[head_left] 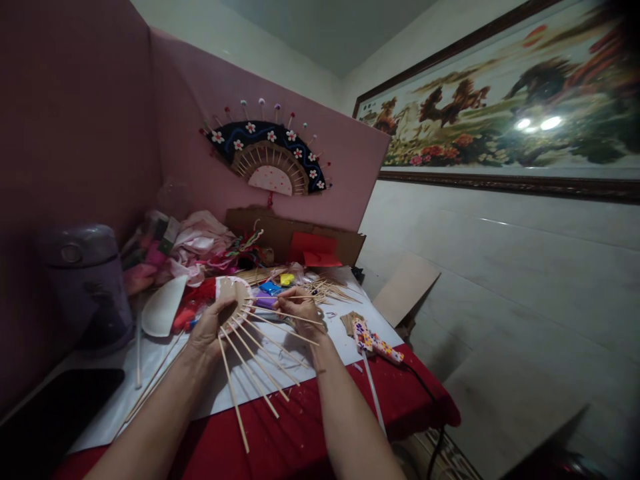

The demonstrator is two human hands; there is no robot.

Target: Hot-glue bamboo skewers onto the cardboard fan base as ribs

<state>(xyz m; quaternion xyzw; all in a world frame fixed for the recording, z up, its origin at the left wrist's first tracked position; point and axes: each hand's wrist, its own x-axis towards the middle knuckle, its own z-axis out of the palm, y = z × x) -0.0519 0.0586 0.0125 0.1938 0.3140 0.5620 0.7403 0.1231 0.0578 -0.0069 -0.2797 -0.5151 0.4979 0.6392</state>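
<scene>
My left hand [213, 328] grips the edge of a half-round cardboard piece [234, 293] with a patterned rim. Several thin wooden sticks [255, 378] fan out from its curved edge, toward me and to the right. On the right side of the piece, my right hand [300, 310] has its fingers pinched at the sticks near the top of the fan; exactly what lies between the fingertips is too small to make out. Beneath both hands lies white paper [345, 333] on a red cloth [310, 420].
A patterned glue gun [377, 343] with a glue stick and cord lies right. Behind are loose sticks [333, 290], blue clay [270, 288] and red paper [315, 250]. Left stand a purple bottle [93, 293], a white half-round piece [163, 308] and a dark phone [65, 413]. A decorated fan [270, 150] hangs behind.
</scene>
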